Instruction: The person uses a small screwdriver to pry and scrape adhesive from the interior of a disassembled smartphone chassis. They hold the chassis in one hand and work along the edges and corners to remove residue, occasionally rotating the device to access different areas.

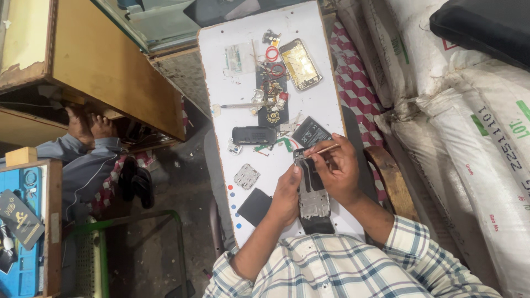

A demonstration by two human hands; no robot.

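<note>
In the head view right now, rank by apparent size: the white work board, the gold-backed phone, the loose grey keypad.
1. white work board
2. gold-backed phone
3. loose grey keypad
All lie on the same board, so the order is dependable.

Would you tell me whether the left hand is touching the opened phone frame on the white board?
Touching: the head view shows the left hand with its fingers pressed against the phone frame, no gap visible.

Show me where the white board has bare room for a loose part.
Bare: left strip of the white board beside the black handset. Crowded: the top around the gold phone frame, and where left hand and right hand work.
</note>
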